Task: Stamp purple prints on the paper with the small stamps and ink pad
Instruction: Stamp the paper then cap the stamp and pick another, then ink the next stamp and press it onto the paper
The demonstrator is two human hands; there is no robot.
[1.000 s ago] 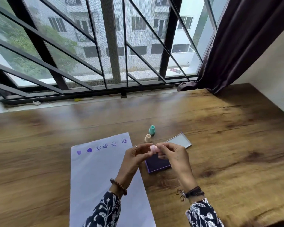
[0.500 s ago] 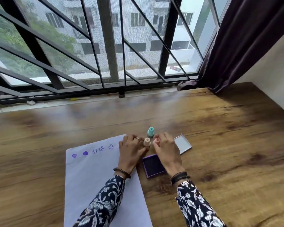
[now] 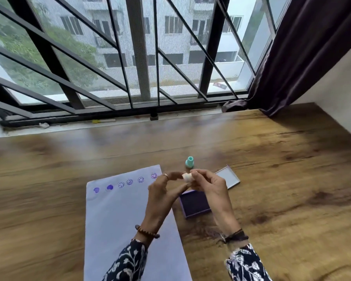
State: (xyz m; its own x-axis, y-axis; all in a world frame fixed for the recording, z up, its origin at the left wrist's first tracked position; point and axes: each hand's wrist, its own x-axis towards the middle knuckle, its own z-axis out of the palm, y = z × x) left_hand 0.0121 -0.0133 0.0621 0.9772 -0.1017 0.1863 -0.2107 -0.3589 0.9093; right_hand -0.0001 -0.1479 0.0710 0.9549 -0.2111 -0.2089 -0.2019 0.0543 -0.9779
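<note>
Cream stamp (image 3: 186, 177) newly lifted off desk (image 3: 272, 159), pinched between left hand (image 3: 160, 191) and right hand (image 3: 209, 185) above ink pad (image 3: 195, 203); inking likely next.

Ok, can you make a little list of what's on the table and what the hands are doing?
surface: wooden table
paper: six purple prints along its top edge, two hearts and four smileys
ink pad: open, right of paper
lid: lying behind pad
teal stamp: upright on table
cream stamp: held by both hands
left hand: pinching it
right hand: pinching it
</note>
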